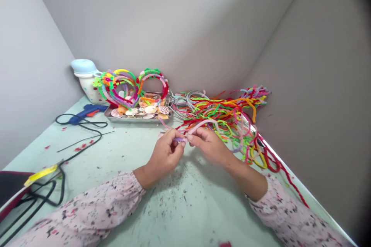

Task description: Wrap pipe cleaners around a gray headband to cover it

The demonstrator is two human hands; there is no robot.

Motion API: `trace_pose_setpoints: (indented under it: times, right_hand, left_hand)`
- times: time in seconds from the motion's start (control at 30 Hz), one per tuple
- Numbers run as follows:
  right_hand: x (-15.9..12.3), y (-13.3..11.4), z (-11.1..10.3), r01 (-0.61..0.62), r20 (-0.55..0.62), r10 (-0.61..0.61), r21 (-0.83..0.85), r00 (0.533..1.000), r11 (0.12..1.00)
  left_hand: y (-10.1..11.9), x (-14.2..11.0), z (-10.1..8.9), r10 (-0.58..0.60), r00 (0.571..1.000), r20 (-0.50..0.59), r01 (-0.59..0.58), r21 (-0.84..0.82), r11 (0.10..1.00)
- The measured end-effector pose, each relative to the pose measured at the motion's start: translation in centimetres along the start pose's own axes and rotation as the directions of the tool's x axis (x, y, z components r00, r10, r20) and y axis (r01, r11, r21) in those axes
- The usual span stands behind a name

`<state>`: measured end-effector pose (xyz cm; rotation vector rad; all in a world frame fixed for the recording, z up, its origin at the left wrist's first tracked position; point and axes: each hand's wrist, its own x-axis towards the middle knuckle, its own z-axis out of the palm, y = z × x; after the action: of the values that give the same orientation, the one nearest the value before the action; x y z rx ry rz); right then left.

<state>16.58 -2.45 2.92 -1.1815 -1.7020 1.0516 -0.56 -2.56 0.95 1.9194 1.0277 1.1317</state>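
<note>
Over the middle of the table, my two hands meet fingertip to fingertip. My left hand (165,151) pinches a short purple length of pipe cleaner (179,139) between thumb and fingers. Closed on a pale pink pipe cleaner (203,122) is my right hand (213,147); the fuzzy strip arches up and over its knuckles. The two colours come together at the fingertips, but how they are joined there is hidden. Just behind the hands lies a tangled heap of colourful pipe cleaners (208,106).
Decorated headbands (153,75) stand on a metal tray (139,120) of seashells (149,109). A blue glue gun (84,114) with a black cord (98,137) lies left, before a white container with a blue lid (84,66). Grey walls enclose the table (185,208).
</note>
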Motion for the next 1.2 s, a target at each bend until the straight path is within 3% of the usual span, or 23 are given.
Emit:
trace_pose_setpoints:
  times: [0.3,0.6,1.2]
  right_hand:
    - [-0.10,0.18,0.28,0.014,0.033,-0.013,-0.016,0.999,1.000]
    - [0.06,0.56,0.55,-0.065,0.120,0.056,0.073,0.991,0.995]
    - [0.06,0.69,0.68,-0.108,0.142,0.091,0.117,0.986,0.987]
  left_hand:
    - [-0.11,-0.13,0.08,0.023,1.000,0.003,-0.023,0.075,0.997]
    - [-0.35,-0.26,-0.03,0.062,0.998,0.027,-0.064,0.082,0.995]
    - [-0.34,-0.24,-0.28,0.095,0.994,0.060,-0.100,0.085,0.991]
